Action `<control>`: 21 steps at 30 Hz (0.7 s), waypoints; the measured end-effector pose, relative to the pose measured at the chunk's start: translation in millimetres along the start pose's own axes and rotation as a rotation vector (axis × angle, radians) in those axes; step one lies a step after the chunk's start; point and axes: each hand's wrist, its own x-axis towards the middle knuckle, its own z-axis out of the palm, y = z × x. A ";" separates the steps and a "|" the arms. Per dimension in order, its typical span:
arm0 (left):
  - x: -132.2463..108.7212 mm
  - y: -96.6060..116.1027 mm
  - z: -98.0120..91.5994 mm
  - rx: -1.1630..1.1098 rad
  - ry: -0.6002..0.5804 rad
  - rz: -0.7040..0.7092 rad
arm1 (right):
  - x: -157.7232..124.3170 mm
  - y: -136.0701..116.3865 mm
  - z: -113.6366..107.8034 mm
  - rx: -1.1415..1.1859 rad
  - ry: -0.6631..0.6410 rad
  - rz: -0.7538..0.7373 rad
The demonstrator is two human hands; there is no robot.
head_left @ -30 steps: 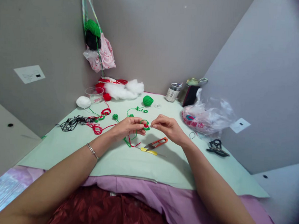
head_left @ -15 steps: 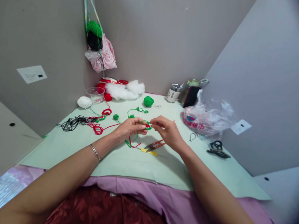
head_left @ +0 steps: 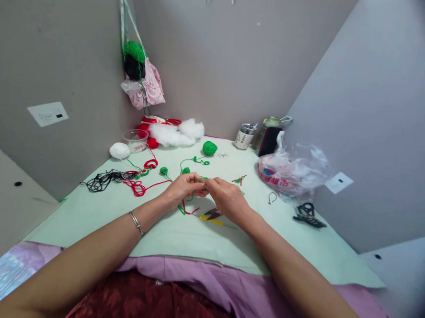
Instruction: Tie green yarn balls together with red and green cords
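Observation:
My left hand (head_left: 183,188) and my right hand (head_left: 225,196) meet over the pale green mat (head_left: 179,229), fingertips pinched together on a small green and red yarn piece (head_left: 201,179). Most of the piece is hidden by my fingers. Green and red yarn tails (head_left: 187,206) hang from it onto the mat. Thread snips with orange handles (head_left: 212,212) lie just under my right hand beside a yellow tool (head_left: 211,221). A bracelet (head_left: 135,221) is on my left wrist.
A green yarn ball (head_left: 210,148), white stuffing (head_left: 174,132), a clear cup (head_left: 135,139), black yarn (head_left: 103,178) and red yarn (head_left: 136,188) lie at the back left. At the right are a plastic bag (head_left: 291,169), a tin (head_left: 243,136) and a black clip (head_left: 308,215). Grey walls enclose the mat.
My right hand has moved left and closed in against my left hand, now covering most of the snips. A small red and green scrap now shows on the mat to its right.

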 end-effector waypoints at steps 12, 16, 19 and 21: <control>3.1 -4.9 -1.4 0.043 0.016 0.015 | 11.2 5.3 -7.9 1.388 -0.045 0.458; 1.9 -0.3 -0.4 0.031 0.028 0.000 | 12.0 9.3 -11.8 1.480 0.042 0.489; 1.6 2.4 -1.2 0.010 0.035 -0.006 | 12.7 13.2 -15.5 1.463 0.052 0.528; 2.1 3.2 -2.8 -0.006 0.047 -0.019 | 13.1 20.1 -15.9 1.411 0.077 0.562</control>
